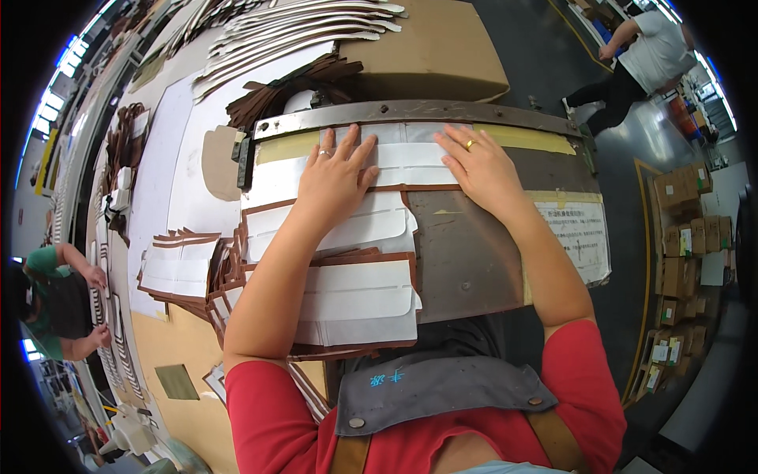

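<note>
A flat white panel with a brown edge [407,163] lies on a dark metal plate [470,253], its far edge against a long metal bar [418,113]. My left hand [338,175] rests flat on the panel's left part, fingers spread toward the bar. On the right part lies my right hand [480,170], its fingers stretched out and its palm partly off the panel. Neither hand grips anything. Below my left hand, similar panels [335,229] overlap on the plate. Nearer my body is a pile of brown-edged white panels [359,304], partly hidden by my left forearm.
Another stack of panels [180,267] stands to the left. Behind the bar are brown strips [292,88], long white strips [296,39] and a cardboard box [430,51]. A co-worker [55,300] handles striped pieces at far left; a person [643,63] is at upper right.
</note>
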`<action>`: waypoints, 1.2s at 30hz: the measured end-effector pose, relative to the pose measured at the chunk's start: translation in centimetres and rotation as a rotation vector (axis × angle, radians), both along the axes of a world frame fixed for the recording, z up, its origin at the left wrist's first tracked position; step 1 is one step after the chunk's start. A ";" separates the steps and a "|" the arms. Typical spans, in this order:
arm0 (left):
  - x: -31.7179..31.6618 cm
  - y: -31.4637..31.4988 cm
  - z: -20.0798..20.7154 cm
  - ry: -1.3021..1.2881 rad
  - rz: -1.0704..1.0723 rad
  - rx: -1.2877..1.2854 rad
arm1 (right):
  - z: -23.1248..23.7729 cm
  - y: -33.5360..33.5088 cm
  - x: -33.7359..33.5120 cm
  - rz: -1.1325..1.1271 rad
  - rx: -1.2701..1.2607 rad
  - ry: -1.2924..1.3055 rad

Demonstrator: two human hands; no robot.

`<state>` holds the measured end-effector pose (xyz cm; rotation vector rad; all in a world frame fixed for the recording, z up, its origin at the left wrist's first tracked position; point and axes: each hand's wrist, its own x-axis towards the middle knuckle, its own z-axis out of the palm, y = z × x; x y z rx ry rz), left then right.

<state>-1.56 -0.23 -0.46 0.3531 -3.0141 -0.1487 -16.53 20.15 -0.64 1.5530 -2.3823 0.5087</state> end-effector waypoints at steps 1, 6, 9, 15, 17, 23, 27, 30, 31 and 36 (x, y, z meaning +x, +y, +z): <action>0.0 0.0 -0.1 0.003 -0.007 -0.008 | -0.1 0.0 0.0 -0.002 -0.004 0.003; 0.1 0.0 -0.1 0.011 -0.006 -0.023 | -0.4 0.1 0.0 0.017 -0.021 -0.017; -0.1 0.0 0.0 0.002 -0.002 -0.007 | 0.0 0.1 -0.2 -0.003 0.001 -0.078; 0.1 0.3 -0.8 0.167 -0.024 -0.176 | -0.1 0.2 -0.4 -0.013 -0.002 -0.156; 0.1 0.5 -0.4 0.165 -0.027 -0.110 | -0.1 0.1 -0.4 -0.013 -0.002 -0.160; 0.0 0.5 0.0 0.181 -0.043 -0.032 | -0.2 -0.1 -0.1 0.018 -0.045 -0.051; 0.0 0.5 -0.4 0.214 -0.054 -0.057 | 0.6 0.0 0.3 0.023 -0.045 -0.030; 0.1 0.7 -0.3 0.228 -0.050 -0.045 | 0.8 0.0 0.5 0.015 -0.026 -0.009; 0.1 0.8 -0.2 0.218 -0.045 -0.035 | 0.9 0.0 0.6 0.012 -0.019 -0.003; 0.3 1.1 0.3 0.175 -0.027 -0.016 | 1.4 -0.2 1.0 0.021 0.000 0.027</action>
